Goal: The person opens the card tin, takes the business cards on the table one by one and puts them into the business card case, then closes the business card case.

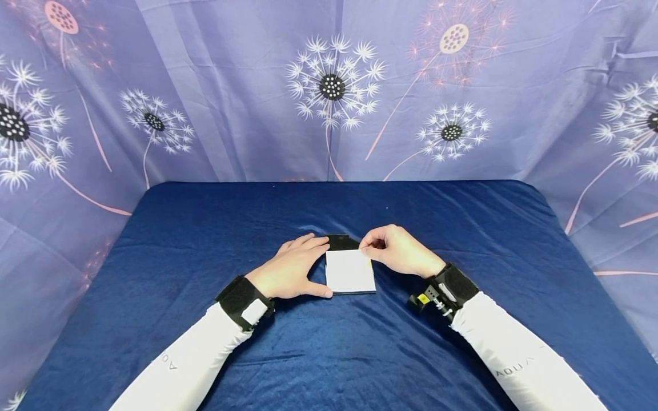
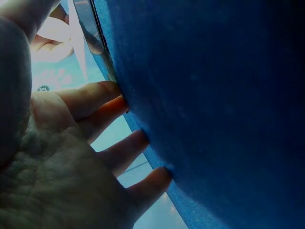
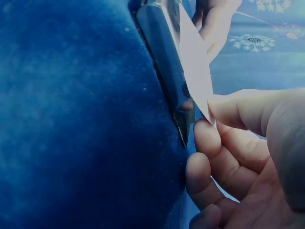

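Observation:
A square white sheet of paper lies over a flat, glossy black case, whose dark back part shows beyond the paper. My right hand pinches the far right corner of the sheet between thumb and index finger. In the right wrist view the sheet stands tilted away from the shiny dark side of the case. On the left, my left hand lies spread with fairly straight fingers. Its fingertips are at the case's far left corner and its thumb at the near left one.
A dark blue cloth covers the table under both hands. Behind it hangs a purple curtain with dandelion prints. Each wrist wears a black strap with a small device, the right one sticking out toward the paper's side.

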A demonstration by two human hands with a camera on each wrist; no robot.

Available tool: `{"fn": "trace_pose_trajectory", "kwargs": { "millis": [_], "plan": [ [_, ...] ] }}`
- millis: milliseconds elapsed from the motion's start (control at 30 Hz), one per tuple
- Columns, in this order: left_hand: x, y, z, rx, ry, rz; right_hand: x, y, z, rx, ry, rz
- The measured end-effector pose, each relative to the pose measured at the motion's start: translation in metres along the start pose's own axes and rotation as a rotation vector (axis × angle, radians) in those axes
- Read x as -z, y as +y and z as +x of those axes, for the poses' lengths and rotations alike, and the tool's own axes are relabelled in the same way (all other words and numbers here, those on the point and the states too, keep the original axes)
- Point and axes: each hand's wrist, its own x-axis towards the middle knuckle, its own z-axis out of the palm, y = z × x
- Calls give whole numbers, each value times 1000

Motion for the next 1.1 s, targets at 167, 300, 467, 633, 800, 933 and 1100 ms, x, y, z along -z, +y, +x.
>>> {"fn": "trace_pose_trajectory", "kwargs": {
  "millis": [167, 300, 467, 633, 800, 933, 1100],
  "plan": [
    [0, 1, 0, 1, 1, -7, -2, -1, -2, 6, 9, -12],
    [0, 0, 0, 1, 1, -4, -3, -1, -4, 7, 18, -28],
    [0, 0, 0, 0, -1, -8, -5, 0, -5, 8, 10, -34],
    [1, 1, 0, -1, -1, -12, -5, -1, -8, 17, 5, -32],
    [1, 1, -1, 0, -2, -14, -6, -1, -10, 35, 9, -35],
    [2, 1, -2, -5, -1, -11, -8, -1, -12, 50, 1, -24],
    [2, 1, -1, -14, 4, -7, -8, -3, -13, 55, 1, -29]
  ]
}}
